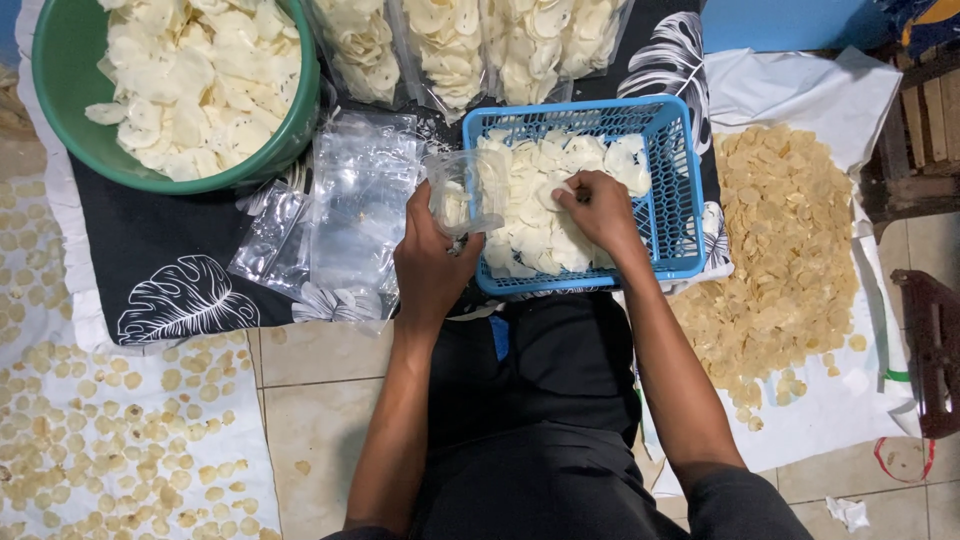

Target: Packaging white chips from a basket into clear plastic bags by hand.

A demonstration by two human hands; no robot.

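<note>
Blue plastic mesh basket [680,215], rectangular with a lattice wall, sits right under both hands, filled with pale, thin, curled white chips [530,215]. Left hand [428,262] is closed around a small clear plastic bag [466,188], soft and glossy, held mouth-up at the basket's left rim; a few chips show inside. Right hand [598,208] is palm down in the basket, fingertips pinched on chips in the pile, fingers mostly curled; exactly how many chips it grips cannot be told. Bag and right hand are near each other, with chips between them.

Just left of the left hand: a loose stack of empty clear bags [350,215], flat and crinkly, lying on a black cloth with white leaf print [170,280]. Further left and ahead: a round green plastic bowl [60,100] heaped with the same white chips. Ahead of both hands, beyond the basket: a row of filled clear bags [450,50] packed with chips. Right of the right hand: a wide spread of yellowish flat crackers [780,250] on a white sheet [830,100]. Left of the left forearm: small round tan crackers [100,430] scattered on white cloth over a tiled floor [320,400]. Nothing blocks the way between hands and basket.
</note>
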